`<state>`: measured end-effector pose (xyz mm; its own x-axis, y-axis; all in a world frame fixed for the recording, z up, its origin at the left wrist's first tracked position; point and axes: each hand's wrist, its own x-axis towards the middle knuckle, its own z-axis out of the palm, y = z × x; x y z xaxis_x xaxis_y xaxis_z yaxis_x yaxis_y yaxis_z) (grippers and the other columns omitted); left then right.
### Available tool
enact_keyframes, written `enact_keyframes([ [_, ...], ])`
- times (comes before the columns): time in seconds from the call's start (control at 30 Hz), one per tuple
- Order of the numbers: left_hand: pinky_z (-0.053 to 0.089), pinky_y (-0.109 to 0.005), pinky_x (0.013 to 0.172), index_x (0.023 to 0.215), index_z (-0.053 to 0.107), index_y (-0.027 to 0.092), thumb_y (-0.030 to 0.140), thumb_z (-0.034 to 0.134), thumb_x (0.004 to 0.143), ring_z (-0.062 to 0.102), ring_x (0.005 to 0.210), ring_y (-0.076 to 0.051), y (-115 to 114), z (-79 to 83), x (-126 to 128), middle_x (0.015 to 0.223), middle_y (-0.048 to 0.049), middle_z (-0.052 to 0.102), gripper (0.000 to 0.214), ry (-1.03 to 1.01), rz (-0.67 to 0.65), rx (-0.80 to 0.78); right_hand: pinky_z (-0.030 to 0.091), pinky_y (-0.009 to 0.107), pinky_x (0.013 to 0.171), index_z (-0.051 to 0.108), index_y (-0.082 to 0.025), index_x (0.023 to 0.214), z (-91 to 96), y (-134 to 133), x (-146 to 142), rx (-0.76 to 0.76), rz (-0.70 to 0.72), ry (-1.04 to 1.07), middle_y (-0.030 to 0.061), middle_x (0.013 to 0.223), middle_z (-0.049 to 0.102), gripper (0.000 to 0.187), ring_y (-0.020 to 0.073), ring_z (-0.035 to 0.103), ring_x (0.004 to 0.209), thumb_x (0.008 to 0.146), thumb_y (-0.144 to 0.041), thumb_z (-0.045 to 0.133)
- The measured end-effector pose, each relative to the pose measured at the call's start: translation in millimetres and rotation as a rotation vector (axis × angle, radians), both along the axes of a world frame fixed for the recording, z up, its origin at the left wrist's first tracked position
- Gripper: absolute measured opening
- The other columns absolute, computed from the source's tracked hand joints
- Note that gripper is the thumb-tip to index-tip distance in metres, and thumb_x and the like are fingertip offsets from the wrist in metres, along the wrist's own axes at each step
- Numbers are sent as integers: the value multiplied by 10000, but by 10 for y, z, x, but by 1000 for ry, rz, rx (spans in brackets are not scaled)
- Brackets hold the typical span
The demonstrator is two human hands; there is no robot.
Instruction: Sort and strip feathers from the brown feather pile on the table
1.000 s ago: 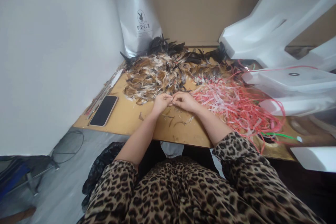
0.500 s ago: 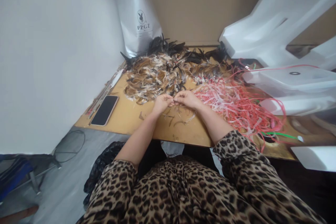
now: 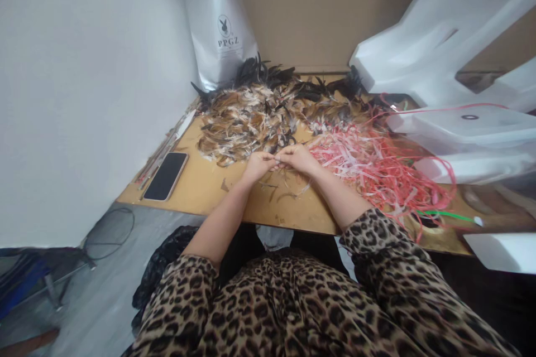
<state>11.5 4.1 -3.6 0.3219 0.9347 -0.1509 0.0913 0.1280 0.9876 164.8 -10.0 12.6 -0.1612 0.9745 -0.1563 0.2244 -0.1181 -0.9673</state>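
Observation:
My left hand [image 3: 258,164] and my right hand [image 3: 299,158] meet fingertip to fingertip over the wooden table [image 3: 209,189], both pinched closed on something small that I cannot make out. Just beyond them lies a heap of brown, white and black feathers [image 3: 255,114]. A tangle of red and pink strips [image 3: 368,164] spreads to the right of my right hand. A few loose feathers [image 3: 285,192] lie on the table under my wrists.
A black phone [image 3: 166,175] lies at the table's left edge beside thin sticks [image 3: 167,142]. A white bag [image 3: 220,28] stands at the back. White foam pieces [image 3: 452,67] crowd the right side. A green strip [image 3: 448,216] lies near the front right.
Both hands stay together at the same spot; only the fingers shift slightly. The view has barely moved.

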Motion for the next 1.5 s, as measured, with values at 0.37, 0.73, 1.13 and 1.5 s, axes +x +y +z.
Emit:
enact_keyframes([
  [0.37, 502, -231, 616, 681, 601, 87, 301, 738, 615, 592, 523, -81, 35, -13, -35, 582, -34, 639, 263, -110, 10, -87, 436, 178, 501, 669, -145, 770, -138, 63, 79, 10, 72, 36, 14, 629, 663, 199, 80, 564, 532, 633, -286, 700],
  [0.73, 483, -199, 556, 712, 569, 89, 234, 667, 711, 589, 519, -73, 57, -3, -74, 600, -31, 634, 175, -54, -80, -83, 419, 197, 508, 647, -124, 708, -191, 82, 107, 72, 92, -62, 25, 623, 645, 181, 75, 514, 510, 666, -299, 622],
  [1.13, 505, -197, 576, 748, 559, 82, 147, 723, 636, 627, 552, -99, 117, -2, -156, 614, -53, 652, 209, -164, -97, -217, 442, 237, 665, 676, -125, 758, -66, 66, 163, 167, 239, -105, 29, 732, 677, 225, 103, 563, 636, 647, -318, 645],
  [1.5, 461, -193, 546, 707, 571, 91, 123, 720, 574, 570, 513, -73, 41, 81, -147, 566, -13, 610, 202, -105, -99, -99, 431, 238, 647, 649, -126, 756, -108, 81, 160, 213, 193, -195, 21, 711, 653, 232, 106, 547, 627, 686, -339, 587],
])
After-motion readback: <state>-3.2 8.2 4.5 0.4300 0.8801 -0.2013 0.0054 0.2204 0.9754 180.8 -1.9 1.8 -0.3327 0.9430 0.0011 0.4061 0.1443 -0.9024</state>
